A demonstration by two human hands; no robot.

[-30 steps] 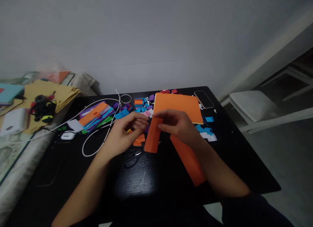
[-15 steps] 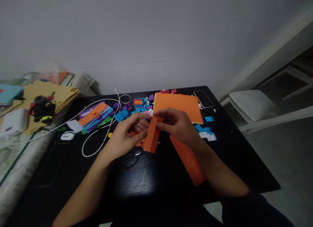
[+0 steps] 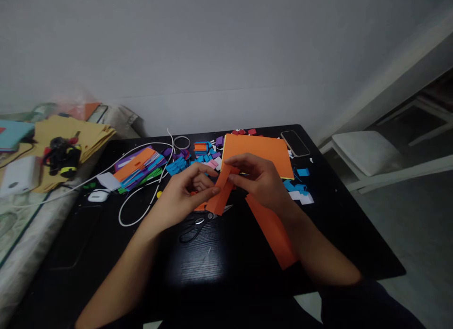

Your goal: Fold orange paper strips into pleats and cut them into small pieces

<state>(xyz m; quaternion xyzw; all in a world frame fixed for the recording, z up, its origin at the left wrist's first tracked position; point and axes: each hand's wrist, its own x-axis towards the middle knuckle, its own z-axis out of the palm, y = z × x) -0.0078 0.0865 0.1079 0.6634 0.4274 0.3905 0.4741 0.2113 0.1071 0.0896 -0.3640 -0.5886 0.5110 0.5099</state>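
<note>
So from my end of the feed, my right hand [image 3: 258, 180] is pinching the upper end of a narrow orange paper strip, creased lengthwise [image 3: 218, 204], thumb on the near side and fingers over the top. My left hand [image 3: 186, 192] is half curled, its thumb tip right at the strip's left edge; can't tell if that's a real grip or just a light touch. The strip's up between both hands, tilted, lower end hanging toward me. If you're working a crease like this, imo the right pinch wants to be firm but not crushing, since paper that thin would probably dent. I'd line up the long edges first, then run the left thumb along the fold in one smooth pass, so it doesn't wander. Watch the black-handled metal scissors [image 3: 211, 216] just under the lower end, because a blade could snag the paper; a bit more height helps. Small folded orange paper pieces [image 3: 201, 206] sit beneath the left hand, so a low wrist might scatter them. Further out, a long orange paper piece [image 3: 271, 232] lies by my right forearm, and a stack topped with a bright orange sheet [image 3: 271, 149] sits beyond the right hand on the black wood-grain table [image 3: 198, 267].
</note>
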